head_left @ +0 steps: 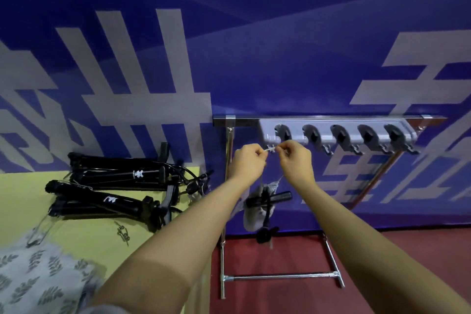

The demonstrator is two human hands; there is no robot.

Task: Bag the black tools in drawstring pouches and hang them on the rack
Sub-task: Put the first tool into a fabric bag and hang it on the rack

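A grey rack [336, 132] with several hooks is fixed to a metal stand. Both my hands are raised at its leftmost hook [272, 148]. My left hand [248, 160] and my right hand [295, 158] each pinch the white drawstring [271, 148] and stretch it across that hook. Below them dangles a grey pouch [254, 214] with a black tool [270, 199] sticking out of it. Several black tools [114, 186] lie in a pile on the yellow table at the left.
A stack of grey leaf-print pouches [43, 275] lies at the table's [89, 242] near left corner. The stand's metal legs [280, 276] rest on a red floor. A blue banner wall rises right behind the rack and table.
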